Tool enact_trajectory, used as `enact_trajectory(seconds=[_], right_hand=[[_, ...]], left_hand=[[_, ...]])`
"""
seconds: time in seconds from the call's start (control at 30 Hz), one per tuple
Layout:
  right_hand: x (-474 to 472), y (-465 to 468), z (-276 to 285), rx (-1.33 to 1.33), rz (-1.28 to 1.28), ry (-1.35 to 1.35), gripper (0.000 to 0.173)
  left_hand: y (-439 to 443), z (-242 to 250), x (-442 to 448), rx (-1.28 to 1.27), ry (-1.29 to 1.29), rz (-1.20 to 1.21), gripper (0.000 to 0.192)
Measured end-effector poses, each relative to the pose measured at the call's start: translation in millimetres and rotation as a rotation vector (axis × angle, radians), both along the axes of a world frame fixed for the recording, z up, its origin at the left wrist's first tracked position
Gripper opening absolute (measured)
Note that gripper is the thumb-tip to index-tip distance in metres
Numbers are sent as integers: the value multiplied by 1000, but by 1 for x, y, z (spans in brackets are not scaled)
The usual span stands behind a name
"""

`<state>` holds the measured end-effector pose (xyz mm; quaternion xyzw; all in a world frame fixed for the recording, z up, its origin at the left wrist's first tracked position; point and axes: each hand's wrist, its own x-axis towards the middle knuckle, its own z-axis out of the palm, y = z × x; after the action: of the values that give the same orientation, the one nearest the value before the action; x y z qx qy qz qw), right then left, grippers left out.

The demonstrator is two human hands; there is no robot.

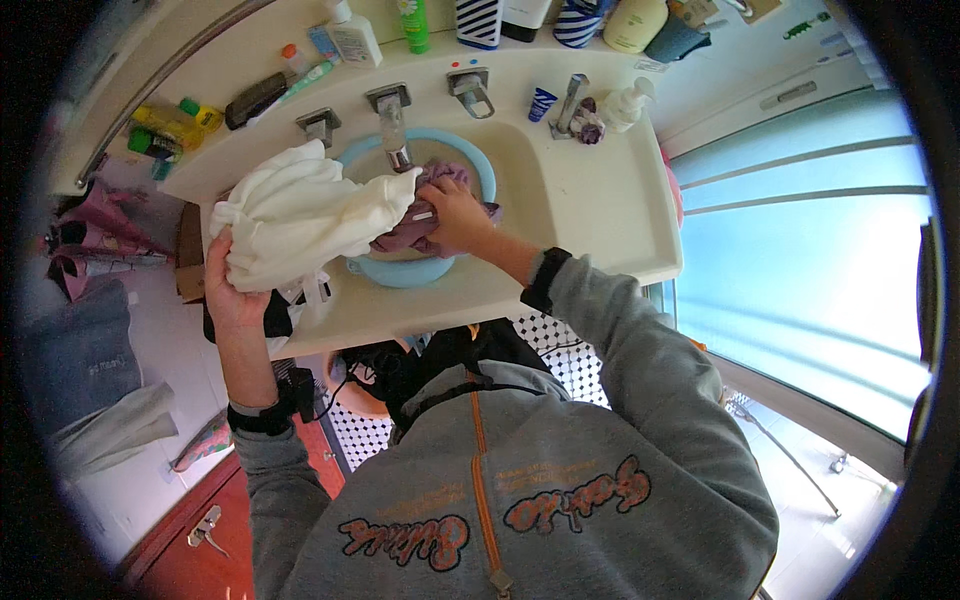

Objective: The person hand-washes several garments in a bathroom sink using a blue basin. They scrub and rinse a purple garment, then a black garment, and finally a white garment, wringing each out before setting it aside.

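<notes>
My left hand (234,294) grips a bunched white cloth (300,214) from its left end. That cloth is raised over the left side of the sink, and its right tip reaches the purple cloth (405,231). With curled fingers, my right hand (456,216) grasps the purple cloth, which is crumpled over a light blue basin (405,274). The basin sits in the cream sink (525,180), directly below a chrome faucet (394,127). The white cloth hides part of the basin's left rim, and my right fingertips are partly lost in the purple folds.
Handles (471,94) flank the faucet. Bottles (356,37) and tubes line the back ledge. A soap pump (626,105) and small blue tube (541,105) stand on the right counter. Dark and white items (300,296) lie at the sink's left front. A frosted window (802,240) is at right.
</notes>
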<state>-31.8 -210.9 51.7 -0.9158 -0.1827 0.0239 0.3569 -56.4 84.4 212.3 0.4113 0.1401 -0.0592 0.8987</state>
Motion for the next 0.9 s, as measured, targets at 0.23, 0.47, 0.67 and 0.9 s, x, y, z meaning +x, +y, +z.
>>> enact_trajectory(seconds=[0.23, 0.47, 0.67, 0.9], right_hand=[[17, 11, -47, 55, 195, -82, 60], [-46, -81, 5, 1250, 60, 763, 56], [-90, -170, 34, 1667, -150, 739, 68], [-114, -280, 44, 1452, -594, 485, 61]], left_hand=[[-28, -5, 0, -70, 35, 17, 31], [-124, -23, 1, -164, 239, -105, 25], [-231, -62, 10, -384, 309, -499, 28], [-320, -135, 26, -43, 94, -727, 45]])
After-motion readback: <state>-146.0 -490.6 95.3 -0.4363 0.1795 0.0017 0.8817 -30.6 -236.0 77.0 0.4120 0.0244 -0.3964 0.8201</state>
